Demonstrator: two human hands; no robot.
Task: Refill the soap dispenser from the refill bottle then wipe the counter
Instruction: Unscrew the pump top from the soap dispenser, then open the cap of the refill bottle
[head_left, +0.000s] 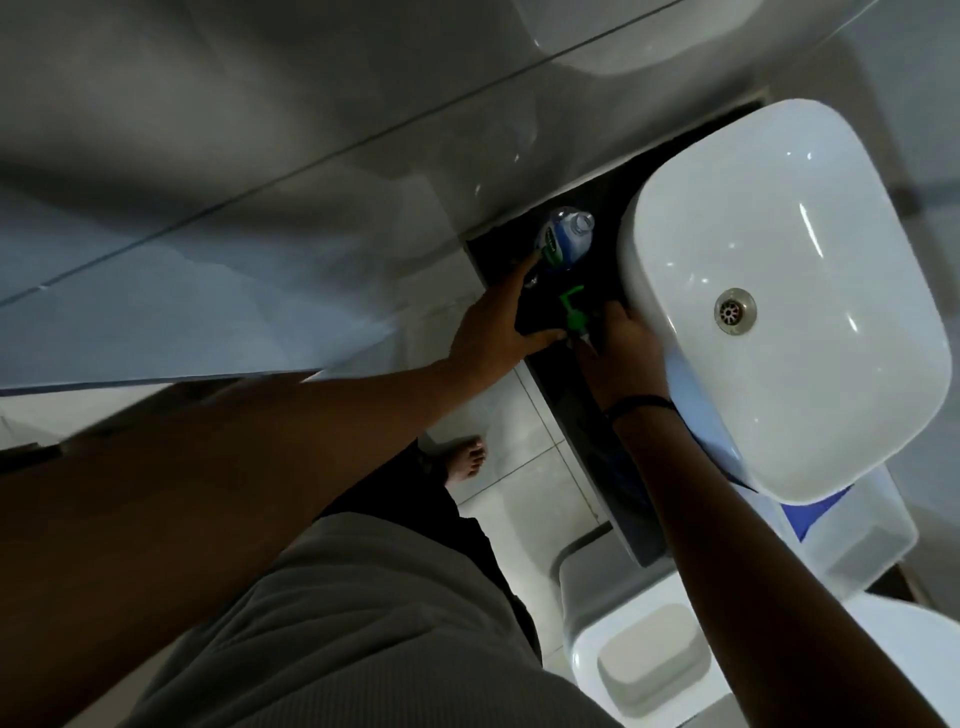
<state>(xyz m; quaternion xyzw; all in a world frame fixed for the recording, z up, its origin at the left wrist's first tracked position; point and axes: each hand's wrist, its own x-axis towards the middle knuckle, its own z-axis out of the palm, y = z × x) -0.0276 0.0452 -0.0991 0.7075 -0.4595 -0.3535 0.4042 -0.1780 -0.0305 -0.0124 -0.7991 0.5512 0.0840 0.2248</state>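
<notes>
A white basin (779, 291) is sitting on the dark worktop (566, 395), filling its right part. By the worktop's far left corner, the refill bottle (563, 239) is standing upright, open neck up. The left hand (493, 332) is gripping something dark; the right hand (621, 348) is curling beside the green pump (730, 312), whose long axis is running toward the wall, but its grasp cannot be told.

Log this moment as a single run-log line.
left hand on dark counter | right hand at green pump | refill bottle upright behind | wiping not started
</notes>
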